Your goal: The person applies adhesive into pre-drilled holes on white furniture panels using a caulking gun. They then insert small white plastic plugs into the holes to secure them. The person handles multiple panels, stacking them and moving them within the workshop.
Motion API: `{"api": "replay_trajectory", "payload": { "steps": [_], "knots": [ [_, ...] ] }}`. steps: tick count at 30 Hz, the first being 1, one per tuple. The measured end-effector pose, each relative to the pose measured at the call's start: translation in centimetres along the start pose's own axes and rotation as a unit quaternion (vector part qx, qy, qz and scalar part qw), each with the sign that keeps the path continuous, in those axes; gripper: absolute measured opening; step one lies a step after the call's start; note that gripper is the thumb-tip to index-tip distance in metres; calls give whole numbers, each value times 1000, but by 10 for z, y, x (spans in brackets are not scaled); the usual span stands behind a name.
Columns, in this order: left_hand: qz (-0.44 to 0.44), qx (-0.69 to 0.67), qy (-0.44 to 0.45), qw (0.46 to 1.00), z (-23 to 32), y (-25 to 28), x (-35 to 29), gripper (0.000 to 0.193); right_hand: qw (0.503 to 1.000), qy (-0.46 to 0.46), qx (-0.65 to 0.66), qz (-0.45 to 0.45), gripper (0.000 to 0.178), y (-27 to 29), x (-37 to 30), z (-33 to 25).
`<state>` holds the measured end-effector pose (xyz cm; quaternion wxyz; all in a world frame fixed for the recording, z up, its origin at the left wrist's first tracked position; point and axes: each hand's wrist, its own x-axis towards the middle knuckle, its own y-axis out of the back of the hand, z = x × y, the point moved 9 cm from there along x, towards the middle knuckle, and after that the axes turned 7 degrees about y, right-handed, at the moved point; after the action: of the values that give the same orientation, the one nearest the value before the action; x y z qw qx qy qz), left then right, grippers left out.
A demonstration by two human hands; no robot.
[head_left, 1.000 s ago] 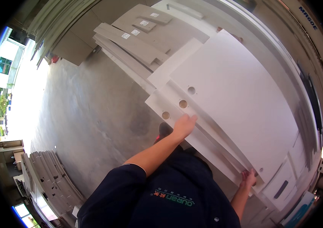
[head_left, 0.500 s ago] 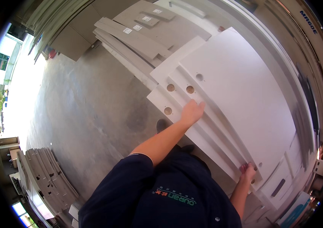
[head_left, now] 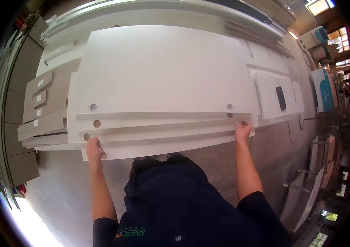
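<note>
Several white panels [head_left: 166,70] lie stacked in front of me, their near edges staggered like steps. Round holes sit near the corners of each, some showing brown inside. At the left end, my left hand [head_left: 95,149] is closed over the edge of one of the lower white panels [head_left: 158,146], beside a brown hole [head_left: 87,136]. My right hand [head_left: 243,131] pinches a panel edge at the right end, its fingers by another hole. Fingertips under the edges are hidden, and I cannot tell whether both hands hold the same panel.
Grey-beige boards [head_left: 45,123] with white labels lie left of the stack. On the right, a dark phone-shaped object [head_left: 281,98] rests on white panels. Long strips [head_left: 162,8] run along the back. A rack [head_left: 307,193] stands at the lower right on the concrete floor.
The view has swung round to face the panels squarely. My left hand has moved from partway along the panel edges to their left end; my right hand stays at the right end.
</note>
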<state>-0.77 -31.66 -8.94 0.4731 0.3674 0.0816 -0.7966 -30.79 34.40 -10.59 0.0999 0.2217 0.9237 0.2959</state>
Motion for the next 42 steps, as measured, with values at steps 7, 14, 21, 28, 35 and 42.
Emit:
{"api": "replay_trajectory", "payload": {
  "steps": [7, 14, 21, 28, 35, 42],
  "knots": [
    [85, 122, -101, 984, 54, 62, 80, 17, 981, 111, -160, 13, 87, 27, 44, -29],
    [102, 259, -107, 955, 79, 41, 82, 58, 987, 101, -22, -121, 94, 6, 70, -42],
    [77, 283, -93, 951, 84, 25, 85, 62, 973, 193, -66, -106, 103, 6, 79, -51],
    [106, 331, -111, 931, 86, 25, 94, 63, 964, 219, -126, -77, 102, -1, 83, -55],
    [85, 347, -88, 930, 83, 38, 90, 67, 972, 178, -84, -130, 97, 4, 88, -50],
    [73, 382, -15, 921, 33, 112, 79, 77, 954, 186, -200, -123, 99, 69, 96, 32]
  ]
}}
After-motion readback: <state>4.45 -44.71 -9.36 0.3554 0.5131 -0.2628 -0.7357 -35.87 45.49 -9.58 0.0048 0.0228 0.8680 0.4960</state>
